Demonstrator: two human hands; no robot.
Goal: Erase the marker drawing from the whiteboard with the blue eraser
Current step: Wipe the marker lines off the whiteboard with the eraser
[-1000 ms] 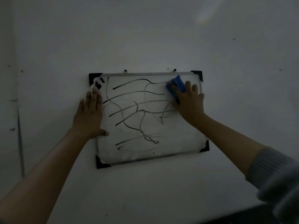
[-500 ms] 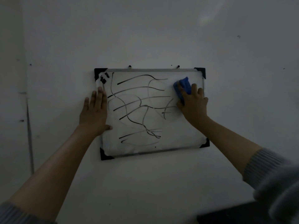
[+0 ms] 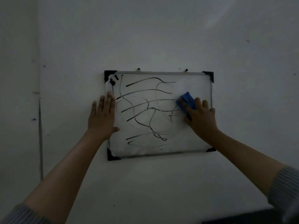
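A small whiteboard (image 3: 191, 143) with black corner caps hangs on a pale wall. Black marker lines (image 3: 145, 110) loop across its left and middle. The board's upper right area is wiped clean. My right hand (image 3: 200, 118) presses the blue eraser (image 3: 186, 101) flat against the board at its right side, fingers over the eraser's lower half. My left hand (image 3: 102, 118) lies flat with fingers spread on the board's left edge, thumb resting on the white surface.
Two small hooks (image 3: 138, 69) hold the board's top rail. A dark vertical seam (image 3: 40, 135) runs down the wall at the far left. A dark surface (image 3: 242, 219) shows at the bottom right corner.
My right hand has slid the eraser down the right side of the board, from near the top right corner to mid-height. The left hand stays on the left edge.
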